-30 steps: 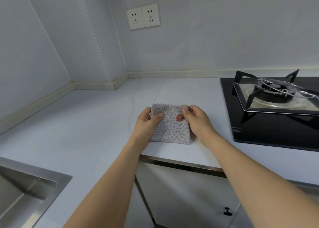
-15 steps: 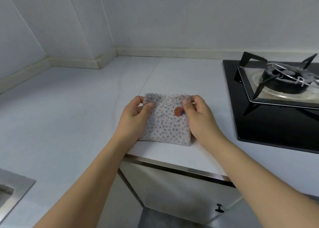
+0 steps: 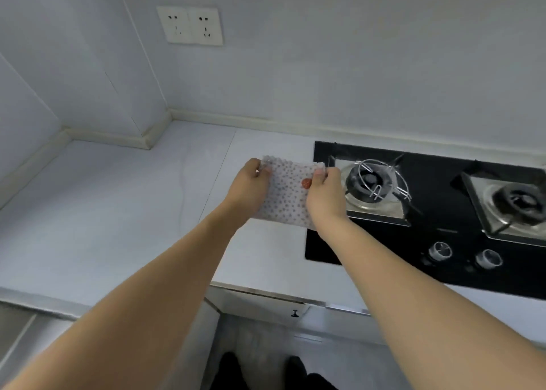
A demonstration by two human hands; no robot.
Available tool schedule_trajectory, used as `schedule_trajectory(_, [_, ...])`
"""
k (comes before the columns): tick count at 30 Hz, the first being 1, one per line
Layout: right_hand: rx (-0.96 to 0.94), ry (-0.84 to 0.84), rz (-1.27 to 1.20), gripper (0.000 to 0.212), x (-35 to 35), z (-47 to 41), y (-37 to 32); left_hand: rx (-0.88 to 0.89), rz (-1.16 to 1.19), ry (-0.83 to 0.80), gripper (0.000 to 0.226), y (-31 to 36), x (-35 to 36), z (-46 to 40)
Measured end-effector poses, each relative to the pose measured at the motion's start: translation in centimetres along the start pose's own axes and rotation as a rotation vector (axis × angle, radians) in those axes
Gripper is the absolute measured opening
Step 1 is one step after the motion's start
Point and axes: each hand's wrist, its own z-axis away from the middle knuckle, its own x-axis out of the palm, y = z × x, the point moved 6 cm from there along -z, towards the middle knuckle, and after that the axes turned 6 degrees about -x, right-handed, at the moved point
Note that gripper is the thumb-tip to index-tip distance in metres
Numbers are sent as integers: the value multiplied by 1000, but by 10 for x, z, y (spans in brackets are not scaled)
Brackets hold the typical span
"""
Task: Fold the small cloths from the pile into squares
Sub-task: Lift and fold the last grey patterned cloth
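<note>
A small white cloth with a fine dark dot pattern and one red spot is folded to a near square. I hold it up off the white countertop, just left of the stove. My left hand pinches its upper left corner. My right hand pinches the upper right corner, thumb beside the red spot. No pile of other cloths is in view.
A black gas stove with two burners and two knobs fills the right side of the counter. A steel sink edge shows at the lower left. A double wall socket sits on the back wall. Cabinet fronts lie below the counter edge.
Both hands have lifted the cloth from the counter's front edge and carried it farther back, next to the stove. The camera view has also shifted, showing more of the stove.
</note>
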Motion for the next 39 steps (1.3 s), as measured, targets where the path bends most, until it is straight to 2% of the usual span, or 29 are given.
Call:
schedule_trajectory(3, [-35,61,13,28,-35,-8,-22,10,-8,34,30,37,21,13])
schedule_trajectory(7, [-18,101,51,32,-65,-14,-16,91,-66,61,27,58,47,19])
schedule_trajectory(15, [67,186,33,27,-133,-26,23,168,-155,-46,27,81,125,14])
schedule_trajectory(22, [119,274,15,33,-230,-52,76,183,-193,-148,21,107,241,22])
schedule_trajectory(29, [128,261,110,30,-362,-100,131,189,-150,-162,21,149,381,47])
schedule_trajectory(39, [221,295,87,31,-484,-144,205,148,-139,-268,22,179,530,41])
